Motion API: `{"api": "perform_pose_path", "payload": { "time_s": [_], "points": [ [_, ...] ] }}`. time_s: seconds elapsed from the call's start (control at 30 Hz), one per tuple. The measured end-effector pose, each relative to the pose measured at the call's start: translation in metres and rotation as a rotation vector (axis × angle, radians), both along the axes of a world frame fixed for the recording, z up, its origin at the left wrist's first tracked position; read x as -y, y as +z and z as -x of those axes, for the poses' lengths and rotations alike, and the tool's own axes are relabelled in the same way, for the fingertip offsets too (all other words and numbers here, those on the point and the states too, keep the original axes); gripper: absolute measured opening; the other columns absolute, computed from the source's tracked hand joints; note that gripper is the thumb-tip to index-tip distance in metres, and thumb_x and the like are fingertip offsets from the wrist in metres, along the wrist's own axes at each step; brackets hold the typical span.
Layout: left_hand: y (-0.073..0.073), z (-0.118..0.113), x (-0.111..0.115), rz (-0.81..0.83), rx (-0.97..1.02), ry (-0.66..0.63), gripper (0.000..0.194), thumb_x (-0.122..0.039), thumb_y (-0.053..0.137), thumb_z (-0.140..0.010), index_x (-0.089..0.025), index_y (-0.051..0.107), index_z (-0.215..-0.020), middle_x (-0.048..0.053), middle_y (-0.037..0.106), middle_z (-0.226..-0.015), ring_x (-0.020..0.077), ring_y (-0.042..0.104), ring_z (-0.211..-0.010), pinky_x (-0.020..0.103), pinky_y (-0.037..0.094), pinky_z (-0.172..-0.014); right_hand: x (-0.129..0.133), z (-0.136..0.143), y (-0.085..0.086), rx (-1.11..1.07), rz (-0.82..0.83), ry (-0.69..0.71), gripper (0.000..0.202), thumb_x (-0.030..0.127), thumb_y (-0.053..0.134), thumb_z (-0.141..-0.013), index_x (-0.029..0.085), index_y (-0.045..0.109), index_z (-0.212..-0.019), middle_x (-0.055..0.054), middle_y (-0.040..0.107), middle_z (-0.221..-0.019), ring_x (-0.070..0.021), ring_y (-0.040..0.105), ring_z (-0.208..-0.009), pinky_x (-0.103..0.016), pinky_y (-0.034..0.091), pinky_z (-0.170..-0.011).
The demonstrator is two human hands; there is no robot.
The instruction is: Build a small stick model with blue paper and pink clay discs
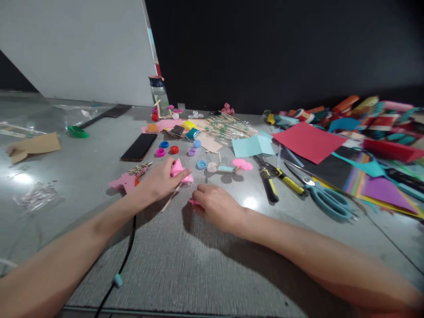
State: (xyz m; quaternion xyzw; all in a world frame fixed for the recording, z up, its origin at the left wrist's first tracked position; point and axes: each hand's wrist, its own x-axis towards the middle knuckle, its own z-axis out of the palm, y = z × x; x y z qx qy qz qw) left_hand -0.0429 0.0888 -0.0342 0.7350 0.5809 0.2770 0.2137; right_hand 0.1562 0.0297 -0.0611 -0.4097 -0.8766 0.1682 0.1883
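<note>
My left hand (162, 176) is closed around a crinkled lump of pink clay (178, 167), which shows between thumb and fingers. Just below it a thin wooden stick (170, 198) lies slanted on the table. My right hand (215, 205) rests low over the tabletop, its fingers bent together on a small pink piece of clay (194, 202) that is mostly hidden. Beyond both hands sits a small stick-and-cap model (226, 168) with pink ovals at one end and a whitish cap at the other. Several coloured bottle caps, including a red one (174, 149), lie ahead of my left hand.
A pink glue gun (124, 182) with a black cord (130, 247) lies by my left wrist, near a phone (139, 146). To the right are yellow-black pliers (270, 181), scissors (331, 201) and red paper (309, 141). A water bottle (159, 95) stands at the back.
</note>
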Motion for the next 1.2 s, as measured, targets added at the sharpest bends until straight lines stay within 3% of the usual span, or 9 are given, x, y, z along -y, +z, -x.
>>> {"api": "perform_pose_path", "payload": {
  "time_s": [0.17,0.37,0.47,0.57,0.7,0.77,0.87,1.0,1.2],
  "points": [
    [0.003,0.006,-0.007,0.087,0.103,-0.025,0.021,-0.035,0.047,-0.091,-0.022,0.063,-0.097,0.003,0.058,-0.07,0.0212,0.057,-0.066,0.03,0.039,-0.059,0.005,-0.018,0.012,-0.102,0.016,-0.055,0.011,0.007,0.061,-0.084,0.016,0.061,-0.077,-0.003,0.06,-0.08,-0.0144,0.05,-0.073,-0.029,0.033,-0.067],
    [0.009,0.012,-0.01,0.102,0.254,-0.036,0.007,-0.027,0.064,-0.081,-0.02,0.063,-0.083,-0.004,0.052,-0.057,0.0112,0.045,-0.047,0.023,0.033,-0.045,0.015,-0.034,0.02,-0.341,0.143,-0.122,0.017,0.023,0.059,-0.094,0.017,0.061,-0.078,0.001,0.059,-0.071,-0.0105,0.049,-0.063,-0.025,0.035,-0.057],
    [0.02,0.012,-0.006,0.009,0.351,0.011,0.009,-0.026,0.062,-0.084,-0.019,0.065,-0.089,0.0,0.06,-0.068,0.0113,0.05,-0.054,0.022,0.034,-0.046,0.015,-0.034,0.02,-0.457,0.205,-0.125,0.029,0.039,0.055,-0.1,0.017,0.064,-0.082,0.002,0.059,-0.069,-0.0101,0.051,-0.06,-0.024,0.038,-0.053],
    [0.031,-0.002,0.009,0.001,0.509,-0.005,0.018,-0.025,0.05,-0.091,-0.018,0.065,-0.097,0.008,0.069,-0.1,0.0157,0.065,-0.075,0.023,0.046,-0.052,0.017,-0.032,0.029,-0.559,0.19,-0.122,0.032,0.037,0.052,-0.102,0.017,0.066,-0.082,0.001,0.059,-0.07,-0.0105,0.053,-0.063,-0.025,0.042,-0.057],
    [0.035,-0.043,0.049,0.499,1.026,-0.125,0.02,-0.011,0.057,-0.084,-0.016,0.072,-0.095,0.008,0.072,-0.111,0.0173,0.069,-0.095,0.025,0.058,-0.078,0.026,-0.026,0.043,-0.667,0.03,-0.062,0.011,0.026,0.063,-0.098,0.019,0.07,-0.095,-0.001,0.068,-0.086,-0.0126,0.059,-0.078,-0.027,0.047,-0.071],
    [0.034,-0.062,0.07,0.658,1.225,-0.082,0.016,-0.016,0.058,-0.089,-0.016,0.074,-0.088,0.005,0.072,-0.091,0.0131,0.066,-0.08,0.021,0.056,-0.07,0.031,-0.025,0.044,-0.654,-0.101,-0.04,0.005,0.019,0.065,-0.096,0.02,0.068,-0.101,-0.002,0.068,-0.091,-0.0138,0.061,-0.082,-0.028,0.049,-0.073],
    [0.034,-0.08,0.094,0.801,1.44,-0.113,0.032,-0.031,0.055,-0.099,-0.016,0.073,-0.077,0.004,0.068,-0.078,0.0118,0.063,-0.071,0.02,0.057,-0.068,0.037,-0.027,0.041,-0.482,-0.315,-0.026,0.006,0.015,0.061,-0.098,0.019,0.063,-0.103,-0.007,0.068,-0.098,-0.0188,0.06,-0.091,-0.034,0.051,-0.079],
    [0.034,-0.089,0.113,0.673,1.5,-0.095,0.02,-0.023,0.059,-0.098,-0.017,0.077,-0.091,0.003,0.073,-0.09,0.0091,0.066,-0.078,0.016,0.057,-0.072,0.046,-0.032,0.039,-0.344,-0.532,-0.017,0.011,0.018,0.051,-0.102,0.017,0.061,-0.098,-0.015,0.065,-0.116,-0.0255,0.058,-0.103,-0.044,0.05,-0.088],
    [0.035,-0.065,0.129,0.421,1.46,0.045,0.019,-0.014,0.061,-0.093,-0.018,0.077,-0.085,0.005,0.076,-0.1,0.0161,0.073,-0.092,0.026,0.061,-0.085,0.06,-0.039,0.052,-0.412,-0.463,0.067,0.041,0.031,0.052,-0.104,0.014,0.045,-0.14,-0.018,0.058,-0.139,-0.0261,0.051,-0.13,-0.045,0.042,-0.108]
  ]
}}
